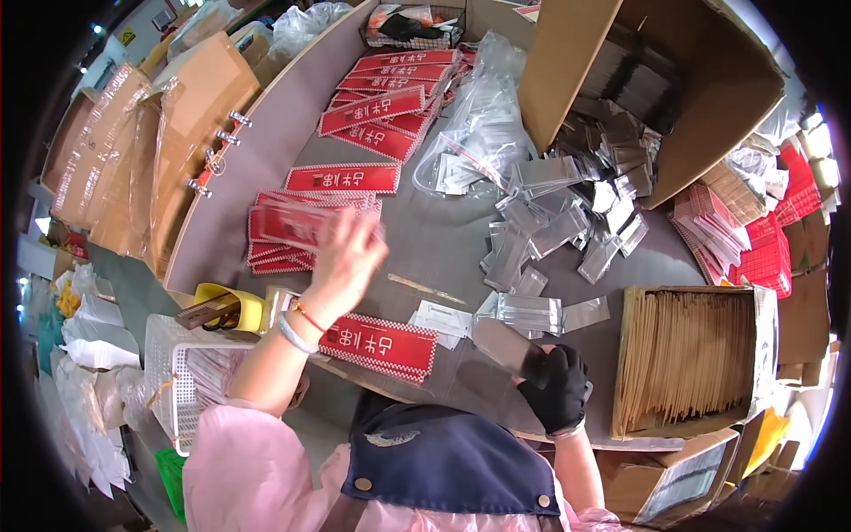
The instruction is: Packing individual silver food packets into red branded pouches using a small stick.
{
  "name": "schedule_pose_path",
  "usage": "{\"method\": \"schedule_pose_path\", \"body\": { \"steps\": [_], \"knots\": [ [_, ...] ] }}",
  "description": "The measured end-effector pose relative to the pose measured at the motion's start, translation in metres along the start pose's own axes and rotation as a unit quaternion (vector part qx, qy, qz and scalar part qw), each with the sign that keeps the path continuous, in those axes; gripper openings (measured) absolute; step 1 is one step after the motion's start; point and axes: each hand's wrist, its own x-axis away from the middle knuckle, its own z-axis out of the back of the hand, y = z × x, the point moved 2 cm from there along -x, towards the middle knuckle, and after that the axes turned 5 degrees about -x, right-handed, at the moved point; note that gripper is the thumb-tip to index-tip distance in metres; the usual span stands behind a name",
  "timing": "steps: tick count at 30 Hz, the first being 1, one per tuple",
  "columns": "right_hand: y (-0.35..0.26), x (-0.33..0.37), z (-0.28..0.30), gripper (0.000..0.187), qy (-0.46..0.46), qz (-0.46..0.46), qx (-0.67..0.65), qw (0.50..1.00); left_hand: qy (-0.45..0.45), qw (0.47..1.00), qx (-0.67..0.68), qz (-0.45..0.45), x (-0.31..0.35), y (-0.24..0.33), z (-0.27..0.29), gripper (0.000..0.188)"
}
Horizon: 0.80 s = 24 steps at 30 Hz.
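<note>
My left hand (348, 257), bare with a red string and a pale bangle at the wrist, is blurred over a stack of red packets (275, 257). It grips the right end of one red packet (297, 226), which is smeared by motion. My right hand (557, 390) wears a black glove and holds a flat, clear grey plastic piece (507, 346) by its lower right end. Another red packet (381, 348) with a checkered border lies at the table's near edge, in front of me. Beside it are small white cards (441, 321) and a stack of clear plastic pieces (529, 312).
More red packets (381, 111) lie at the far left, beside a clear plastic bag (483, 124). Loose clear pieces spill from a tipped cardboard box (718, 133). A box of thin wooden sticks (683, 363) stands right; a yellow holder (232, 306) and white basket (168, 355) are left.
</note>
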Motion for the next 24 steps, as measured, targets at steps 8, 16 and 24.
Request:
{"method": "schedule_pose_path", "body": {
  "steps": [8,16,24],
  "knots": [
    [-0.021,0.003,-0.007,0.059,-0.078,0.011,0.07,0.994,-0.181,0.913,0.23,0.284,0.095,0.129,-0.048,0.098],
    [-0.015,0.008,-0.038,0.063,-0.165,0.058,0.03,0.984,-0.147,0.904,0.296,0.272,0.111,0.122,-0.053,0.102],
    [-0.027,-0.013,-0.055,0.064,-0.063,0.109,-0.008,0.992,-0.088,0.937,0.3,0.157,0.067,0.109,-0.063,0.051]
  ]
}}
